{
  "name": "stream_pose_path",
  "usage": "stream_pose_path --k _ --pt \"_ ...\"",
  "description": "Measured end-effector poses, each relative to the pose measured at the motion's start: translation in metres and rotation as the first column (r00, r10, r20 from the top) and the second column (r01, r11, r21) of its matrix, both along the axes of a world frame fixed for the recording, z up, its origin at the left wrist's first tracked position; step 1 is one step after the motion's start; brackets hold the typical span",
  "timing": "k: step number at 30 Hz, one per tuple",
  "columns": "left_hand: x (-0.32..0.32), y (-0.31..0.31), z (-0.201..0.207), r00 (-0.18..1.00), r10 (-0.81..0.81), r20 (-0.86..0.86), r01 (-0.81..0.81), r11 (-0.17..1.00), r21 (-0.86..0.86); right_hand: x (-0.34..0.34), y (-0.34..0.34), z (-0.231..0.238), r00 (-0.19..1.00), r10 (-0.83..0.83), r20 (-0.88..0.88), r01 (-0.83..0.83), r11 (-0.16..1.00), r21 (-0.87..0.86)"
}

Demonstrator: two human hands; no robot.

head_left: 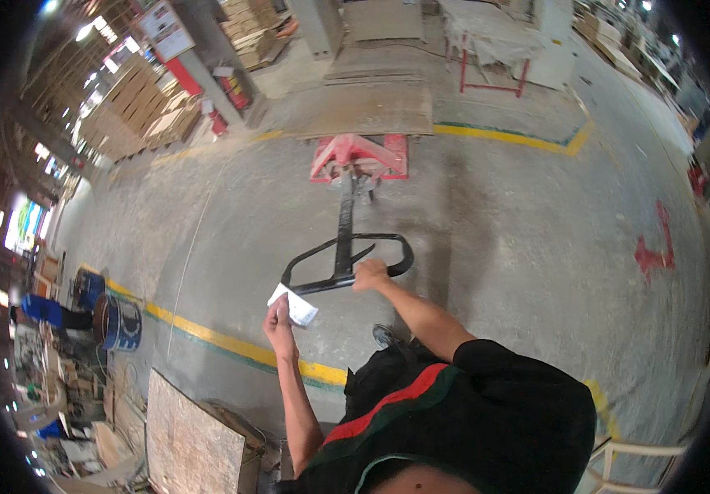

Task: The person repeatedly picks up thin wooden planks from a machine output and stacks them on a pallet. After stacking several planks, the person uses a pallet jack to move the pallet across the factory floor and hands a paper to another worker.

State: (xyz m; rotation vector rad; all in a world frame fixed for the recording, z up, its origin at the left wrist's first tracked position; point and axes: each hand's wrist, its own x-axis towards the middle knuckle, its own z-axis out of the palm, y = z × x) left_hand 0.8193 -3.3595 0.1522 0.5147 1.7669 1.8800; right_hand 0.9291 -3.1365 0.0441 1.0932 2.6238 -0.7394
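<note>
Left hand (279, 323) pinches a white paper (292, 305), right hand (369, 274) is closed on the black handle loop (346, 262) just beside it. One-handed grip risks the pallet jack (360, 156) ahead veering or the paper slipping. Blue drum (122, 323), far left of hands, contents not visible.

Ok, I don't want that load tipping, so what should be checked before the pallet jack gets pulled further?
1. Right hand gripping the black loop handle: ok.
2. Left hand free: not ok, it holds a white paper slip.
3. Flat brown boards lying level on the red pallet jack: ok.
4. Grey concrete floor between jack and person bare: ok.
5. Wheels: cannot tell.
</note>
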Motion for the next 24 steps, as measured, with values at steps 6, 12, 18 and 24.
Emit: stream_pose_path --k 6,12,18,24 --pt "0.108 0.095 0.001 0.947 -0.296 -0.126 0.279 0.950 -0.139 0.126 -0.026 -0.007 0.999 0.023 -0.025 -0.025 0.999 -0.046" --pt "0.188 0.123 -0.084 0.737 -0.519 -0.434 0.125 0.735 -0.666 0.274 -0.029 -0.001 0.991 0.122 -0.062 -0.121 0.993 0.013" --pt "0.293 0.098 -0.193 0.743 -0.613 -0.268 0.052 0.453 -0.890 0.423 -0.015 0.000 0.969 0.199 -0.144 -0.190 0.979 0.079" --pt "0.404 0.049 -0.233 0.705 -0.422 0.570 0.636 0.022 -0.771 0.564 -0.016 0.006 0.899 0.310 -0.310 -0.295 0.951 0.096"
